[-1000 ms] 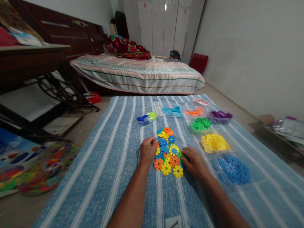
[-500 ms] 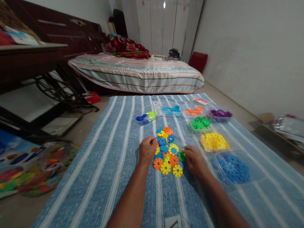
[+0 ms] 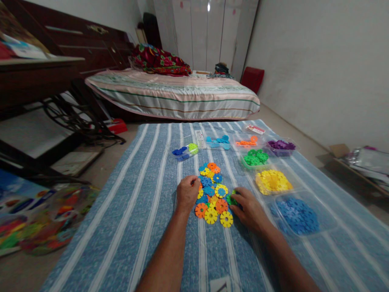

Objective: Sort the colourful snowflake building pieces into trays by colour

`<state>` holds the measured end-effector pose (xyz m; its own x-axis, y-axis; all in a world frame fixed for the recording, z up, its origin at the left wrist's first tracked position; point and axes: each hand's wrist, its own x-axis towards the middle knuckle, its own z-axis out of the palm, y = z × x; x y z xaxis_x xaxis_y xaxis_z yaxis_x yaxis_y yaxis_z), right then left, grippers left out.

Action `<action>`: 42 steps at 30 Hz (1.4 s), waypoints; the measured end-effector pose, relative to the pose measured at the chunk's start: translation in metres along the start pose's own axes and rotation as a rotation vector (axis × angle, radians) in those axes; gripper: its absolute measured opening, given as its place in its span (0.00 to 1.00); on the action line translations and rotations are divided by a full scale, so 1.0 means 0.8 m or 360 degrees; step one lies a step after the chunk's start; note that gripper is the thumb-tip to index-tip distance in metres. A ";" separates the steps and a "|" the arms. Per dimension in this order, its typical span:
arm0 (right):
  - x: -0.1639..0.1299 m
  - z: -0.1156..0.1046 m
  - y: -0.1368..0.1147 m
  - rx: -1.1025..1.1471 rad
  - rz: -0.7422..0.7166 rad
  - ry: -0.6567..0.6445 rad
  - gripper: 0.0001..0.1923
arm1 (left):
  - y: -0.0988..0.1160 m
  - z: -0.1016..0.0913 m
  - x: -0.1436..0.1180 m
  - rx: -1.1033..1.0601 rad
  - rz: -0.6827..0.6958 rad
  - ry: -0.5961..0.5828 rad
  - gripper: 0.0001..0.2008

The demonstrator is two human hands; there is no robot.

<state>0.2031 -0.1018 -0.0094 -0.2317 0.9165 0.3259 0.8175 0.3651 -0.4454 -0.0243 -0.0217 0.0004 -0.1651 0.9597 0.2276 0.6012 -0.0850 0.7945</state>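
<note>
Head view, looking down at a blue striped mat on the floor. Near the middle of the mat, toward its near edge: a loose pile of flat toothed plastic discs in orange, yellow, blue and green, overlapping one another. Left hand at the pile's left side, fingers curled in loosely and touching the discs at that edge; no telling whether a piece sits inside the curl. Right hand at the pile's right side, fingertips pinched on a green disc at that edge, the rest of the hand resting low on the mat.

Green disc directly ahead and slightly left of the right hand's knuckles, at its fingertips, so much nearer to that hand than to the left one. Round, so no long axis to speak of; notched rim, bright green, partly hidden by the fingers, seemingly tilted up off the mat rather than flat.

Along the right side and far edge of the mat: clear trays of sorted pieces, blue nearest, then yellow, green, purple, orange and light blue.
</note>
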 end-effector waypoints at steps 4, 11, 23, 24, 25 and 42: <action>0.003 0.005 -0.002 0.0008 -0.0082 0.0117 0.10 | 0.000 -0.001 0.000 0.0007 0.0001 -0.0007 0.10; 0.003 0.005 -0.011 0.0176 -0.0051 0.0426 0.11 | 0.002 -0.001 0.001 0.0015 0.0007 0.0002 0.10; 0.049 -0.021 -0.020 0.0140 -0.0142 0.0601 0.11 | -0.002 -0.003 0.004 0.0007 0.0026 0.0006 0.10; 0.062 -0.030 -0.015 0.0080 -0.0142 0.0653 0.11 | -0.002 -0.004 0.004 0.0005 0.0030 0.0006 0.10; 0.076 -0.040 -0.010 0.0017 -0.0118 0.0730 0.12 | -0.002 -0.004 0.005 0.0003 0.0034 0.0005 0.10; 0.040 0.009 -0.023 -0.0046 -0.0014 0.0565 0.11 | -0.002 -0.004 0.004 -0.0009 0.0031 0.0002 0.10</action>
<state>0.1771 -0.0782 0.0033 -0.0451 0.7976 0.6014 0.8322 0.3631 -0.4191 -0.0279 -0.0195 0.0018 -0.1546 0.9575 0.2437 0.5997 -0.1051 0.7933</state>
